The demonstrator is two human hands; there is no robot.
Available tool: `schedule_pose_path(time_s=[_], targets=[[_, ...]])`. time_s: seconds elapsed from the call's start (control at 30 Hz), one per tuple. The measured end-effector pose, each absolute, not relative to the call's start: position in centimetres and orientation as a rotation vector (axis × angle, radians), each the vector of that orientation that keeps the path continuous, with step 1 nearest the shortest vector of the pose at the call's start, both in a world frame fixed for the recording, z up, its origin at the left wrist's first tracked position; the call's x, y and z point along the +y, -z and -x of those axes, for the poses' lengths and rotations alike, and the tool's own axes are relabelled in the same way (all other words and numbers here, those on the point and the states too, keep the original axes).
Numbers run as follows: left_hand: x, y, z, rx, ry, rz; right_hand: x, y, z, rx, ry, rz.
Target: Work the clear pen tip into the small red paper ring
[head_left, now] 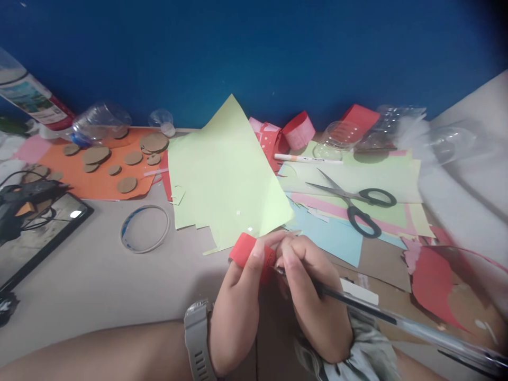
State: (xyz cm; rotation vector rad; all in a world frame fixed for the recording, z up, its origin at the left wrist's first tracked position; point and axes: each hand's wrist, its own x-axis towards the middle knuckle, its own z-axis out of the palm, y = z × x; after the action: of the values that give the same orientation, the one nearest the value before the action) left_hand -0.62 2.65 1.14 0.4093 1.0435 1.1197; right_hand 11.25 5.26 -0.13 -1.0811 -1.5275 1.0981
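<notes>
My left hand (242, 280), with a grey watch (197, 338) on its wrist, pinches a small red strip of paper (243, 250) that looks folded or curled. My right hand (313, 280) is closed round a ballpoint pen (357, 304) with a black grip and clear barrel. The pen's tip meets the red paper between the two hands, though my fingers partly hide the contact. Just beyond my hands lies a large light-green sheet of paper (230, 174), its top corner raised against the blue wall.
Scissors (349, 198) with black handles lie on coloured papers (341, 243) to the right, below a marker (307, 159). Several cardboard discs (96, 155) rest on orange paper (79, 182). A tape roll (145, 229), a plastic bottle (101, 123) and a phone-like device (43, 238) are leftward.
</notes>
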Motion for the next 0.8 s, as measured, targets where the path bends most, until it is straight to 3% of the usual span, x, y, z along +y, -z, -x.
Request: schedule_pose_path(time_s=[0.8], targets=[[2.42, -0.92, 0.76, 1.098, -1.113, -0.435, 5.57, -0.18, -11.23, -1.502, -1.161, 1.024]])
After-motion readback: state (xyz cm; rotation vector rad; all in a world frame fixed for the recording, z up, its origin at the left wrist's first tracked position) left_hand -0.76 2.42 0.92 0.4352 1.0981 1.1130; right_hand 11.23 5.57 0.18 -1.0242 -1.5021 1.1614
